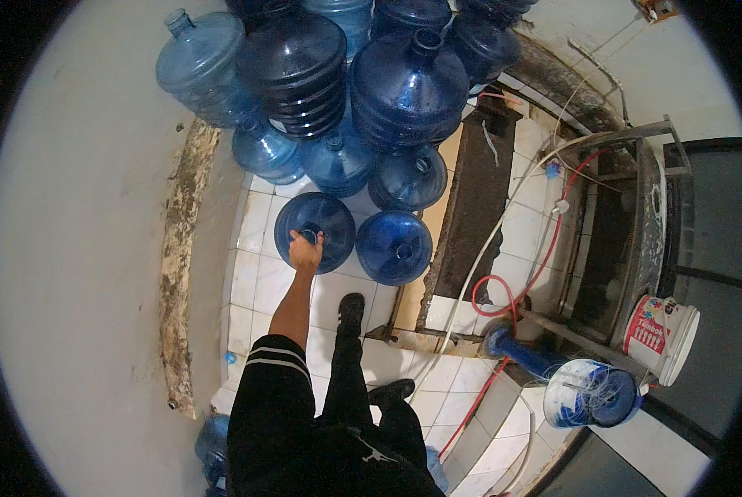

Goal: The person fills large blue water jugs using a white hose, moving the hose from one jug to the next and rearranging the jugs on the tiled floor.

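My left hand (307, 251) is closed around the neck of a blue plastic water jug (336, 217), which stands upright on the white tiled floor (271, 270). To its right, a second upright blue jug (394, 258) shows its open mouth from above. Right behind this pair stand several more jugs, among them a dark blue one (405, 180) and a lighter one (340, 164). Larger-looking jugs (408, 93) rise over them, seemingly stacked higher. My right hand is out of view. A dark sleeve with two pale stripes covers my left upper arm.
At left runs a wall (97, 248) with a peeling strip. To the right are a dark rusty slab (470, 211), a red hose (548, 255), a pale hose (489, 242) and a metal frame (647, 236). Two buckets, one paint-stained (560, 394) and one labelled (678, 348), sit beyond my feet.
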{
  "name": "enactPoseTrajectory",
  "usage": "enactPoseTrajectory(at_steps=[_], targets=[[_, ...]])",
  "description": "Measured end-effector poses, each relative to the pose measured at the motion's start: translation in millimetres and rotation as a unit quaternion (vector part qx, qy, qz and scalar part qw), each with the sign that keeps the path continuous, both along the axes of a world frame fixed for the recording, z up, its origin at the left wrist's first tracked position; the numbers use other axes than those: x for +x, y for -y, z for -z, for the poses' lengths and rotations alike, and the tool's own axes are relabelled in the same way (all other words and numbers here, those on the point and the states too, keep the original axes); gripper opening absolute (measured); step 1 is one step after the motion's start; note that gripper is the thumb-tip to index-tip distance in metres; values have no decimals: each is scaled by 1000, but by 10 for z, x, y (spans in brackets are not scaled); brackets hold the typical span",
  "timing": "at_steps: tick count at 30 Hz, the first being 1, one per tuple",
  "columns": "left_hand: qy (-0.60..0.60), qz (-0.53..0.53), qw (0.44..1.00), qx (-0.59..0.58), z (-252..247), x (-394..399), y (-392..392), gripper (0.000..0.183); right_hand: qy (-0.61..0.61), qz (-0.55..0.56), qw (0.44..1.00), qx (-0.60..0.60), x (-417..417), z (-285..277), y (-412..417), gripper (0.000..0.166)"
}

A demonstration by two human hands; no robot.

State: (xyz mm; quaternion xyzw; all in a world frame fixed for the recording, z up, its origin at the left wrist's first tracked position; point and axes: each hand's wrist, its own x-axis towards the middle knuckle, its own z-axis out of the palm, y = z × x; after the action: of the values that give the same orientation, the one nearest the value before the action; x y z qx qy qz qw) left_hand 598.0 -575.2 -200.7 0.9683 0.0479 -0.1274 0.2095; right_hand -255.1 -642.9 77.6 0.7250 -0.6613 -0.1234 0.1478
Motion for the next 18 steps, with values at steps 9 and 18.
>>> enactPoseTrajectory(at_steps=[9, 18], targets=[[-22, -39, 998, -49, 218, 235, 337, 73, 197, 224, 952, 66, 854, -203, 45, 34], [-68, 2, 997, -46, 489, 221, 126, 89, 336, 333, 879, 54, 1241, -308, -279, 43]])
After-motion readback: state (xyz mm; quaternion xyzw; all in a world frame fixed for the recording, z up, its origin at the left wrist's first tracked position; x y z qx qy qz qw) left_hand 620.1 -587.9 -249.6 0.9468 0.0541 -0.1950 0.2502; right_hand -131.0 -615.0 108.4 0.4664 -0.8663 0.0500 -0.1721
